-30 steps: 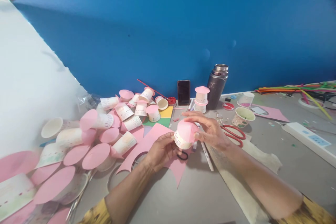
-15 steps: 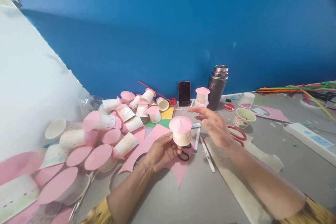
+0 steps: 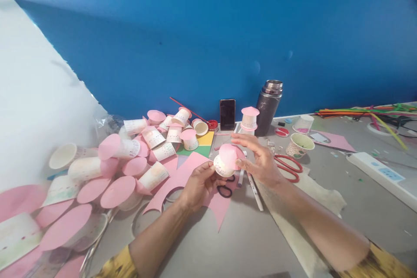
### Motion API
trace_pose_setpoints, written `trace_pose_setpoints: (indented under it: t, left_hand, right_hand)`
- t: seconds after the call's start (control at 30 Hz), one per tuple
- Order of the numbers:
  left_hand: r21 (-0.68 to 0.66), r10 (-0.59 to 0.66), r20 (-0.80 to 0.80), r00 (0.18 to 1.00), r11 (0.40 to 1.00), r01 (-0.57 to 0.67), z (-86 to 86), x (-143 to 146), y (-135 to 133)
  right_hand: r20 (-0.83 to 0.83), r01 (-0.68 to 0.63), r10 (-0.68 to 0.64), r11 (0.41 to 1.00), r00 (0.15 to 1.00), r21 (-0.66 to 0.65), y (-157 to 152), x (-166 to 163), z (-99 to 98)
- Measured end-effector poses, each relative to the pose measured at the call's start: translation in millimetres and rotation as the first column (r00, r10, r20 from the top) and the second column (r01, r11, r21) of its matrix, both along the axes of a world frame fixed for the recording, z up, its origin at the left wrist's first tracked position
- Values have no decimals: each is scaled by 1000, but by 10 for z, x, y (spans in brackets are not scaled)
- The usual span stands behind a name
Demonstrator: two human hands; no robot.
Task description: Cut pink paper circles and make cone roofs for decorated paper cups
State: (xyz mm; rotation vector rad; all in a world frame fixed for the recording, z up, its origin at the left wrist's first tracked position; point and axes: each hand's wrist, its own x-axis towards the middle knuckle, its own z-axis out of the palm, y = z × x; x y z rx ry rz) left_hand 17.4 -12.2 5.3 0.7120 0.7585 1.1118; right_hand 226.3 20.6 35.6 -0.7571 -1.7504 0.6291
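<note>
Pink-capped paper cup (image 3: 227,161), tilted, held in both grips: left hand (image 3: 199,184) at seven o'clock, right hand (image 3: 261,163) at three.

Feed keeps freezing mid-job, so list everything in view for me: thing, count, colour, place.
capped cup: one, white with pink cap, held above the pink paper
cup pile: many, white and pink, left on the table
pink paper: one sheet, under the hands
black scissors: one, on the pink paper
red scissors: one, right of the hands
phone: one, black, against the blue wall
flask: one, dark, beside the phone
open cup: one, patterned, near the red scissors
power strip: one, white, far right
table: one, grey
left hand: grips the capped cup
right hand: fingers spread, touching its cap
</note>
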Motion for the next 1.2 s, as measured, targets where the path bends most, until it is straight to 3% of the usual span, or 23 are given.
trace_pose_setpoints:
  t: [0.23, 0.83, 1.03, 1.2]
  left_hand:
    - [44, -4, -6, 1000, 999, 4, -11, -4, 7]
    - [-18, -14, 10, 1000, 1000, 15, 10, -8, -22]
    - [-55, -43, 68, 997, 997, 47, 48, -20, -22]
    - [-83, -19, 164, 986, 996, 33, 50, -29, 3]
  right_hand:
    - [29, 29, -29, 999, 999, 21, 9, -37, -8]
    - [55, 49, -54, 995, 997, 89, 12, -59, 0]
    - [-72, 20, -29, 993, 997, -119, 7, 1, 2]
    - [-206, 43, -125, 930, 971, -364, 124, -14, -70]
